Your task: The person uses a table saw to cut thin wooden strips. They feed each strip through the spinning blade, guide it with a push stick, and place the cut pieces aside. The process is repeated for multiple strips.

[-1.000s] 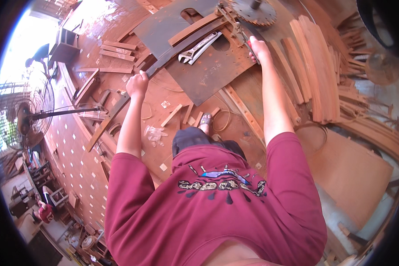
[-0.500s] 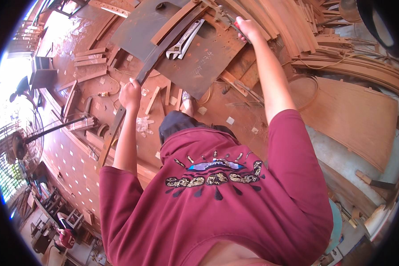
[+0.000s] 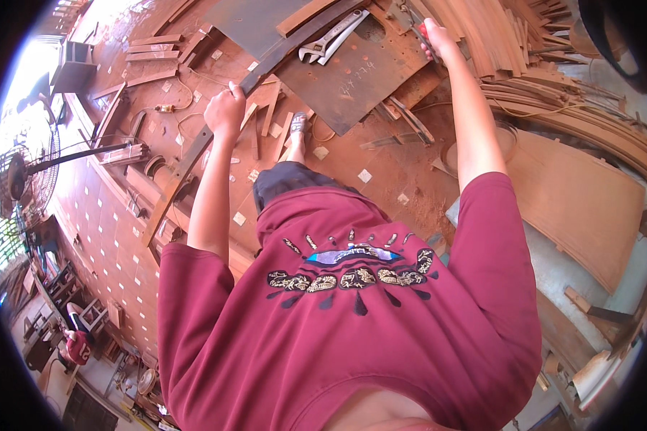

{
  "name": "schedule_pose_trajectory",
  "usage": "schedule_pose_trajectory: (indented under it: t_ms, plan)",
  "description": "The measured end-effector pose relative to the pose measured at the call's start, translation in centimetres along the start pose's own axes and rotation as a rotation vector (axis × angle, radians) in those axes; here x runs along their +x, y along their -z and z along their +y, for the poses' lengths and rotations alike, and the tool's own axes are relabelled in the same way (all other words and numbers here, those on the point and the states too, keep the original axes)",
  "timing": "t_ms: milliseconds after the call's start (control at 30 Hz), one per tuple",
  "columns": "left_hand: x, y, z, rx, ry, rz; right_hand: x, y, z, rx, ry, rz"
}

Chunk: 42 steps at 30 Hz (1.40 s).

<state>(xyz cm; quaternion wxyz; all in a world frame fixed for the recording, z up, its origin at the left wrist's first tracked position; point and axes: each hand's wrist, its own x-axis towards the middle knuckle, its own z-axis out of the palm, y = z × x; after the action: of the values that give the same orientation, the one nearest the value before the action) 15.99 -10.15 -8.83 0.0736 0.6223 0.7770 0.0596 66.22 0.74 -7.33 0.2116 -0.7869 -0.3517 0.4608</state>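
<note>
My left hand (image 3: 225,110) is closed around a long, narrow, dark strip (image 3: 284,49). Its near end reaches down past my left forearm, turns browner and has a small hole. The strip's far part lies across a dark metal sheet (image 3: 349,90) with chalk marks, beside a brown wooden strip (image 3: 310,16). My right hand (image 3: 438,39) grips a thin greyish metal rod or lever (image 3: 412,20) at the sheet's right side; a bit of red shows by the fingers. Between my hands, an adjustable wrench (image 3: 331,37) rests on the sheet, next to a pale flat bar.
Curved wooden pieces (image 3: 568,118) are stacked at the right, above a large brown panel (image 3: 582,201). Loose wood offcuts (image 3: 154,54) lie on the tiled floor at the left. A standing fan (image 3: 21,172) is at far left; another person (image 3: 75,347) is at lower left.
The view has shifted, so the sheet and wrench appear farther right and higher. My left hand stays on the strip and my right hand on the rod or lever.
</note>
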Motion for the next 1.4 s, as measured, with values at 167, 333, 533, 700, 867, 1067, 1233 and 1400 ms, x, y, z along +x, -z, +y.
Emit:
schedule_pose_trajectory:
  t_ms: [167,333,533,700,867,1067,1233,1400]
  plan:
    - [-2.1,0.5,0.2,-0.035,0.036,0.007,-1.0,-0.3,1.0,0.04,0.006,-0.019]
    - [-2.8,-0.2,-1.1,-0.022,0.017,-0.001,-1.5,-1.0,2.2,0.1,-0.09,-0.081]
    - [-0.2,1.0,-4.5,-0.024,0.034,0.09,-2.7,-3.7,-1.6,0.104,-0.067,-0.075]
    - [2.7,3.3,-6.5,-0.019,0.056,0.103,-3.0,-5.7,-5.9,0.088,-0.022,-0.071]
    - [3.0,4.7,-8.8,-0.03,0.05,0.134,-4.7,-7.5,-7.2,0.08,-0.042,-0.053]
    - [5.1,7.0,-10.2,-0.039,0.077,0.152,-6.5,-8.9,-11.1,0.1,-0.039,-0.046]
    - [5.0,7.9,-10.7,-0.008,0.085,0.133,-8.3,-8.8,-12.0,0.025,-0.027,0.015]
    - [6.3,9.1,-12.2,-0.013,0.095,0.154,-8.9,-10.2,-15.0,-0.036,-0.039,0.028]
